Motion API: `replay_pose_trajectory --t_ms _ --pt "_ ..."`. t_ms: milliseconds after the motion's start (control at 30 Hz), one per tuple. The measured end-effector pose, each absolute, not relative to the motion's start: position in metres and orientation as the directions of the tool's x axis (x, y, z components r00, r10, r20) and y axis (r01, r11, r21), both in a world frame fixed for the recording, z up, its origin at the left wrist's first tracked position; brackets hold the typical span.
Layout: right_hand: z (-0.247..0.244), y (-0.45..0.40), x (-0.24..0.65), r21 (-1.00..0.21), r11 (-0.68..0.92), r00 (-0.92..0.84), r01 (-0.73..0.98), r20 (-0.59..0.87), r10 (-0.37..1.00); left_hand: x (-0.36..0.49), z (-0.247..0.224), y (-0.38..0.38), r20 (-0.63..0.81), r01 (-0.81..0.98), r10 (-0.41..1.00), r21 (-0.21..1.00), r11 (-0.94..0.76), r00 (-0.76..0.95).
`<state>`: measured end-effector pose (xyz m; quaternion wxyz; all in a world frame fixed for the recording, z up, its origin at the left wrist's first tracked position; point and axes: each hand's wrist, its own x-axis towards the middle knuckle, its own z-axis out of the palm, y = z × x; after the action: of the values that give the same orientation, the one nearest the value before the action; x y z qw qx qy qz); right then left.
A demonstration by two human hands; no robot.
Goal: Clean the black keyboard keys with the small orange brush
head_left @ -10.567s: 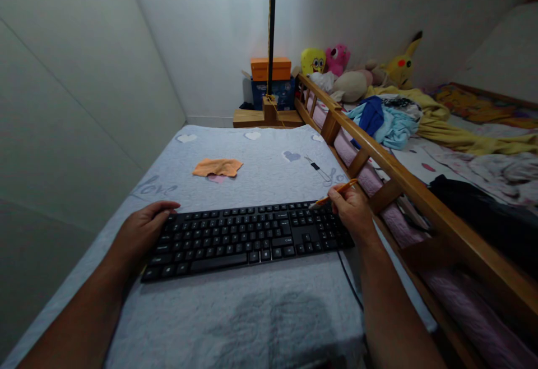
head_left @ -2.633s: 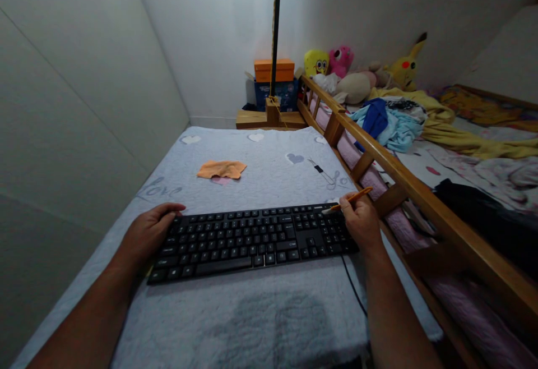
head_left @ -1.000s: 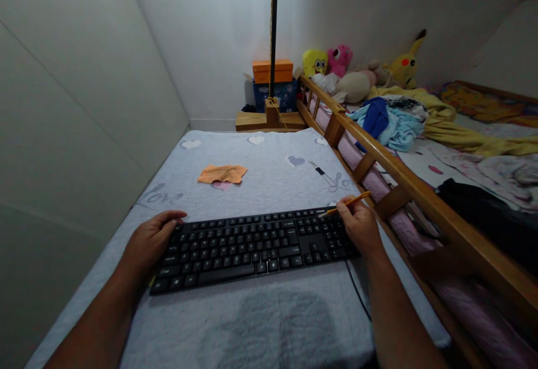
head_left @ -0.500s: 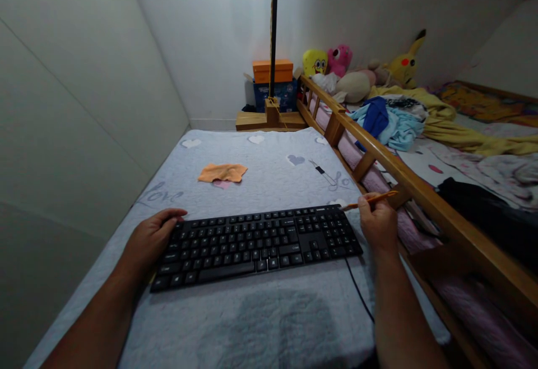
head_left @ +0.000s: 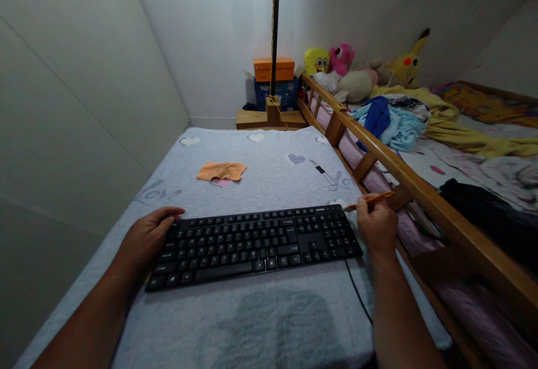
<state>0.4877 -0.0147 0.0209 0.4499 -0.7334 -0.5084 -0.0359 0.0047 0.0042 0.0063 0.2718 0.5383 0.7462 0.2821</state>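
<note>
A black full-size keyboard [head_left: 252, 245], its keys marked in white, lies slightly askew across the lower center of the frame, a dark cable [head_left: 358, 290] trailing from its near edge toward the lower right. Beneath it spreads a pale blue quilted cover [head_left: 252, 324] printed with hearts and the word "Love."

Beyond the keyboard, a crumpled orange cloth [head_left: 222, 171] sits left of center, and a thin wire tool [head_left: 320, 169] with a black middle lies at center right. A wooden rail [head_left: 378, 142] slants down the right side, close by the right forearm, with rumpled clothes [head_left: 403, 132] and plush toys behind it. An orange box [head_left: 273, 69] tops a blue one at upper center, partly crossed by a dark pole [head_left: 275, 32].

The hands are apart, with the keyboard between them. The left hand [head_left: 147, 240] rests against its left end, any grip underneath hidden; the right hand [head_left: 377, 226] pinches a slim orange tool [head_left: 383, 196], its tip just beside the keyboard's far right corner.
</note>
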Motion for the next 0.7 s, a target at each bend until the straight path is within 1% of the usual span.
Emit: replay_pose_trajectory --t_ms 33,100,167,233,333,400,500,600,700 --pt "0.022 -0.015 0.487 -0.641 -0.069 0.490 0.764 0.507 0.709 0.006 0.008 0.004 -0.105 0.646 0.956 0.716 0.264 -0.275" --pt "0.023 -0.017 0.481 -0.712 -0.016 0.476 0.702 0.453 0.754 0.007 0.010 0.004 -0.106 0.647 0.955 0.714 0.267 -0.277" --pt "0.024 -0.018 0.472 -0.794 0.047 0.417 0.606 0.368 0.831 0.008 0.011 0.004 -0.101 0.652 0.956 0.711 0.264 -0.276" --pt "0.025 -0.019 0.463 -0.819 0.084 0.352 0.568 0.334 0.874 0.008 0.011 0.004 -0.099 0.656 0.955 0.707 0.265 -0.280" --pt "0.024 -0.019 0.456 -0.799 0.082 0.289 0.596 0.309 0.906 0.007 0.009 0.005 -0.099 0.658 0.954 0.704 0.267 -0.281" --pt "0.023 -0.018 0.457 -0.768 0.070 0.281 0.637 0.315 0.906 0.006 0.006 0.004 -0.097 0.662 0.957 0.703 0.261 -0.274" --pt "0.021 -0.017 0.465 -0.708 0.047 0.314 0.704 0.370 0.874 0.004 0.003 0.003 -0.095 0.652 0.957 0.713 0.258 -0.275" --pt "0.021 -0.016 0.473 -0.660 0.007 0.386 0.751 0.448 0.806 0.003 0.003 0.003 -0.083 0.660 0.960 0.711 0.244 -0.266" --pt "0.023 -0.017 0.474 -0.674 0.019 0.423 0.739 0.486 0.765 0.003 0.006 0.004 -0.072 0.680 0.963 0.694 0.236 -0.262"
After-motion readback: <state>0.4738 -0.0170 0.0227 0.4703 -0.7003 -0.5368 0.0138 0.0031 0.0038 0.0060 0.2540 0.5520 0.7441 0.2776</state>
